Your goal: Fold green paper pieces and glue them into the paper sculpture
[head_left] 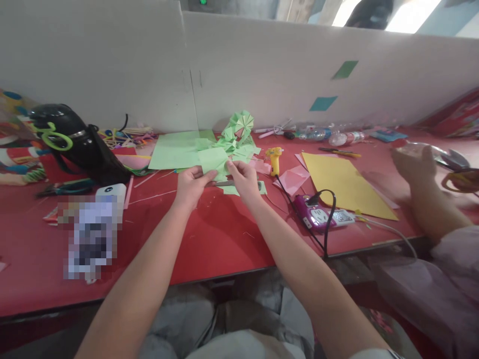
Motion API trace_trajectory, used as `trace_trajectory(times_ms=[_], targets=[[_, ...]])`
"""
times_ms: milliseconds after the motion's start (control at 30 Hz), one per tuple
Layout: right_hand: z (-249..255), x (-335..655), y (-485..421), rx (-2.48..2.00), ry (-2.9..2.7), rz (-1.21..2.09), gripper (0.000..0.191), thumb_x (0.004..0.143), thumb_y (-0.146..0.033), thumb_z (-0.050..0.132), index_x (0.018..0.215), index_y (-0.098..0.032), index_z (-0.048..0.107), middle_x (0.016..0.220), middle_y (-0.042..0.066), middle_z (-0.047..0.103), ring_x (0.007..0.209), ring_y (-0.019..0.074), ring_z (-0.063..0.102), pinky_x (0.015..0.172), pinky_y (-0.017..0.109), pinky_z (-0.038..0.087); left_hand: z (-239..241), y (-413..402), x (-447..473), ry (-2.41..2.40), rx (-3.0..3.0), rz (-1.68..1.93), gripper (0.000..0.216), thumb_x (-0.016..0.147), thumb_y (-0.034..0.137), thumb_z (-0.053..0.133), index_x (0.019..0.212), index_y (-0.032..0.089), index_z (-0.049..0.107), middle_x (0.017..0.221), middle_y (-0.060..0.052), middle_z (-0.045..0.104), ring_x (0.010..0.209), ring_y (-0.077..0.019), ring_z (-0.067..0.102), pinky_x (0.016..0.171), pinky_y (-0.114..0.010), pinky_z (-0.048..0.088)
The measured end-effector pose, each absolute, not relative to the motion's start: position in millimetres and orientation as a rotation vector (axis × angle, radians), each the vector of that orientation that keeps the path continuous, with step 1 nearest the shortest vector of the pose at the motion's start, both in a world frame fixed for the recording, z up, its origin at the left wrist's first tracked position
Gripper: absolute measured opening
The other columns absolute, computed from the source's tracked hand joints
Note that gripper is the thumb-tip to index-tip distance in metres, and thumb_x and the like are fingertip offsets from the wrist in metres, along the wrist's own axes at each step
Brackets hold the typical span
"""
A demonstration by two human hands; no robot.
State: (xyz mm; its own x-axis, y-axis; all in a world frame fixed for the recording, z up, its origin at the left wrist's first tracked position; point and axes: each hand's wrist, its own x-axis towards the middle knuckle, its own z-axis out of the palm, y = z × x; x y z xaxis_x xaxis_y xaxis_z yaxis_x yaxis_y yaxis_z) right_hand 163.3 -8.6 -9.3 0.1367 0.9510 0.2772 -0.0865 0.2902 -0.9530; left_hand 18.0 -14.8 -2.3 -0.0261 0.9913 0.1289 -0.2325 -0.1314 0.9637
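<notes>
Left hand [192,186] pinching green sheet [211,159] near lower left, thumb and fingers closed on it. Right hand [244,178] pinching sheet's right edge, likewise closed. Sheet hanging between both hands above red table [224,244], before folded green papers [241,125]. Glue gun [275,162] resting rightward, power strip [307,219] lying nearer. Co-worker's hand [416,165] showing far right.

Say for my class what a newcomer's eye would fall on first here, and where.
Probably the left hand and right hand at the centre, holding a pale green paper above the red table. Behind them sits a spiky cluster of folded green paper, near the white partition. A large yellow sheet to the right and a glossy black object at the left also stand out.
</notes>
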Motion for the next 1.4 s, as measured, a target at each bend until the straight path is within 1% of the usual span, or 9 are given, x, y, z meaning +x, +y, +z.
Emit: trace_trajectory(times_ms=[133, 367, 633, 900, 1000, 1167, 1233, 1300, 1400], targets=[[-9, 159, -12, -0.889, -1.195, 1.243, 0.048, 0.07, -0.062, 0.074, 0.094, -0.02, 0.068, 0.093, 0.003, 0.069, 0.082, 0.016, 0.064, 0.076, 0.031, 0.056, -2, -16, 18, 0.94, 1.159, 1.421, 0.045, 0.057, 0.041, 0.089, 0.087, 0.011, 0.073, 0.086, -0.009, 0.076, 0.078, -0.0211, 0.071, 0.072, -0.034, 0.06], [-8, 161, -15, -0.941, -1.189, 1.135, 0.043, 0.068, -0.061, 0.075, 0.071, -0.02, 0.063, 0.071, 0.001, 0.063, 0.073, 0.0146, 0.061, 0.065, 0.027, 0.053, 0, -18, 17, 0.891, 1.223, 1.401, 0.052, 0.06, 0.038, 0.089, 0.101, 0.014, 0.069, 0.092, -0.009, 0.077, 0.081, -0.0219, 0.072, 0.079, -0.035, 0.059], [-5, 162, -12, -0.936, -1.127, 1.129, 0.04, 0.071, -0.056, 0.073, 0.066, -0.02, 0.057, 0.066, -0.003, 0.054, 0.063, 0.0097, 0.052, 0.062, 0.023, 0.048, 3, -21, 19, 0.903, 1.223, 1.342, 0.051, 0.06, 0.04, 0.088, 0.101, 0.014, 0.072, 0.101, -0.011, 0.076, 0.087, -0.0237, 0.072, 0.081, -0.037, 0.059], [-2, 166, -12, -0.894, -1.066, 1.113, 0.038, 0.069, -0.052, 0.078, 0.087, -0.021, 0.068, 0.085, 0.0, 0.065, 0.071, 0.0097, 0.059, 0.063, 0.022, 0.048, -4, -16, 18, 0.955, 1.229, 1.433, 0.041, 0.065, 0.04, 0.084, 0.095, 0.014, 0.073, 0.097, -0.008, 0.076, 0.087, -0.022, 0.07, 0.079, -0.034, 0.059], [-2, 171, -10, -0.983, -1.038, 1.077, 0.042, 0.069, -0.056, 0.078, 0.086, -0.02, 0.067, 0.077, -0.001, 0.065, 0.06, 0.0083, 0.055, 0.054, 0.022, 0.044, -5, -12, 13, 1.038, 1.304, 1.559, 0.032, 0.07, 0.036, 0.079, 0.092, 0.015, 0.073, 0.093, -0.007, 0.076, 0.089, -0.0231, 0.07, 0.082, -0.035, 0.056], [2, 177, -8, -0.96, -0.975, 1.519, 0.057, 0.078, -0.074, 0.058, 0.079, -0.017, 0.064, 0.07, 0.009, 0.069, 0.058, 0.0178, 0.063, 0.053, 0.031, 0.051, -1, -12, 2, 1.094, 1.731, 1.565, 0.01, 0.073, 0.02, 0.069, 0.081, 0.021, 0.075, 0.098, -0.004, 0.076, 0.106, -0.0238, 0.066, 0.102, -0.038, 0.047], [3, 178, -8, -0.931, -0.931, 1.602, 0.048, 0.08, -0.065, 0.064, 0.084, -0.017, 0.064, 0.075, 0.01, 0.071, 0.067, 0.0201, 0.068, 0.06, 0.033, 0.056, 2, -14, -1, 1.052, 1.857, 1.541, 0.019, 0.07, 0.011, 0.062, 0.076, 0.023, 0.075, 0.103, -0.004, 0.076, 0.115, -0.0227, 0.062, 0.109, -0.039, 0.042], [3, 180, -8, -0.921, -0.925, 1.583, 0.032, 0.076, -0.044, 0.077, 0.091, -0.017, 0.066, 0.079, 0.007, 0.071, 0.073, 0.0188, 0.07, 0.067, 0.032, 0.058, 3, -16, -3, 1.009, 1.912, 1.499, 0.025, 0.068, 0.007, 0.057, 0.073, 0.024, 0.075, 0.107, -0.004, 0.075, 0.12, -0.0224, 0.06, 0.111, -0.04, 0.04], [-1, 181, -8, -0.93, -0.987, 1.507, 0.034, 0.066, -0.024, 0.082, 0.097, -0.019, 0.067, 0.08, 0.003, 0.07, 0.073, 0.0157, 0.067, 0.067, 0.03, 0.057, 6, -18, -3, 0.986, 1.882, 1.422, 0.026, 0.067, 0.007, 0.053, 0.071, 0.023, 0.073, 0.119, -0.005, 0.071, 0.124, -0.0246, 0.058, 0.108, -0.043, 0.043]])
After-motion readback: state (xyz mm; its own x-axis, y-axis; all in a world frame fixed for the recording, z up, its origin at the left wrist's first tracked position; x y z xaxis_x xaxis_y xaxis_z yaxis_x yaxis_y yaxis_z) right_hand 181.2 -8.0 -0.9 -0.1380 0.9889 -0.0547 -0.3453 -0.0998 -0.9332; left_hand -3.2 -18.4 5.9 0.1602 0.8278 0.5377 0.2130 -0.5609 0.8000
